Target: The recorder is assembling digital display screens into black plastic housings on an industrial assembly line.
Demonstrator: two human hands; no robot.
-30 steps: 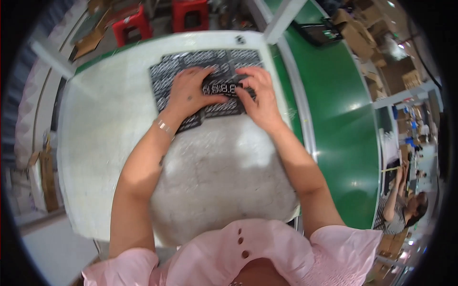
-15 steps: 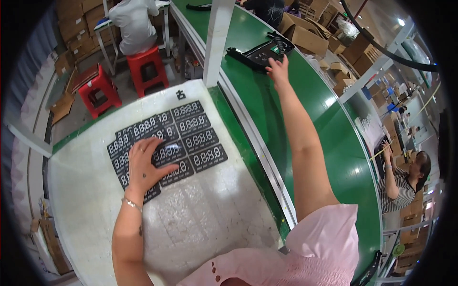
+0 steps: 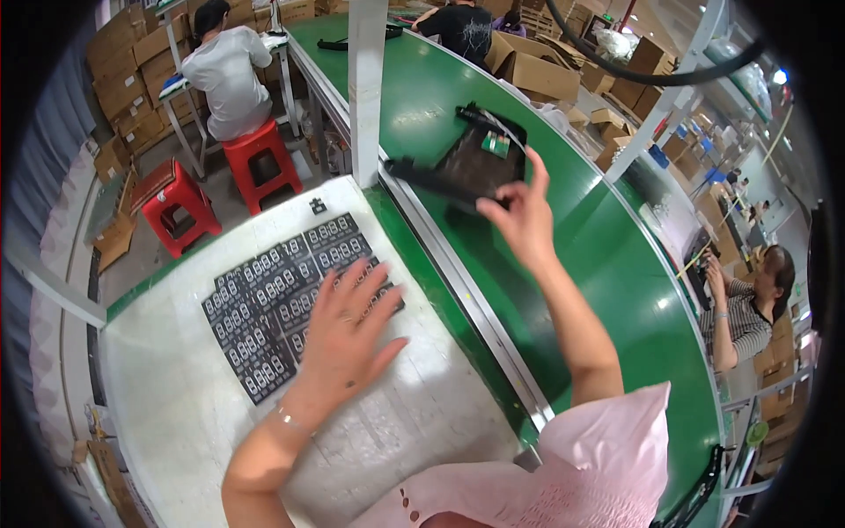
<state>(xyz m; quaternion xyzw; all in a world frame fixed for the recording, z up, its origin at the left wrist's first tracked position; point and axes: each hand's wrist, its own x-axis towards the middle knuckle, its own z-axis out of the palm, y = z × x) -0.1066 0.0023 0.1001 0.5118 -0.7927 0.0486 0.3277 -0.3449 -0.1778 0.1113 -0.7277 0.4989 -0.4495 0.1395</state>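
Note:
Over the green conveyor belt, my right hand pinches the near right edge of a black plastic housing between thumb and fingers. The housing is tilted and partly blurred by motion. A small green circuit board with a pale cable sits inside it. My left hand is open with fingers spread, above a white work surface. Under and beside it lie rows of flat black display panels with white digit segments; the hand hides some of them.
A small black piece lies at the white surface's far corner, near a white post. A metal rail runs along the belt. Red stools stand beyond. A co-worker works across the belt; another black housing lies farther up it.
My right hand has taken hold of the black housing and drawn it nearer and leftward, toward the rail. My left hand has moved right across the display panels, uncovering those on the left.

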